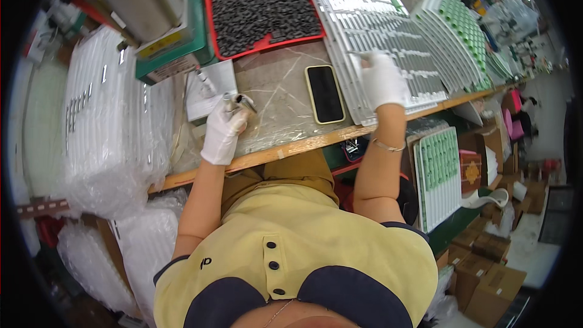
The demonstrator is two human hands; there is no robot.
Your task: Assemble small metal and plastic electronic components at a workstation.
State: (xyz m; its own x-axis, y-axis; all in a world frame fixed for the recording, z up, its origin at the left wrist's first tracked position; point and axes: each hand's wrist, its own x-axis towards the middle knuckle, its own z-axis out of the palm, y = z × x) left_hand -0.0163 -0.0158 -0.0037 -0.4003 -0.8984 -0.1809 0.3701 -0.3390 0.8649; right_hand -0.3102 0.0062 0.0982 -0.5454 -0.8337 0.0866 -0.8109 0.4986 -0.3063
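The hands are well apart, and both are white-gloved. The left hand [221,133] is near the front edge of the tabletop [276,82], toward its left end. Its fingers are curled tight around a small shiny metal thing [241,102]. I cannot tell just how many pieces are in there. The right hand [385,82] is over a white tray [363,112] with rows of gray metal sticks [419,54]. Its fingers are bent and a bit blurry, so I cannot tell if they pinch anything.

Between the hands, a phone [325,94] with a dark screen lies close to the front edge. A sheet of paper [221,76] lies just behind the left hand. Farther back is a red tray [262,43] heaped with little black bits [261,6]. To its left stands a machine with a green base [176,58]. At the left end there is a tall pile of white trays [115,109] in clear plastic. Toward the right end, more white trays with green bits [458,21] are stacked. Below the front edge, on the right, brown boxes [495,285] sit low down.
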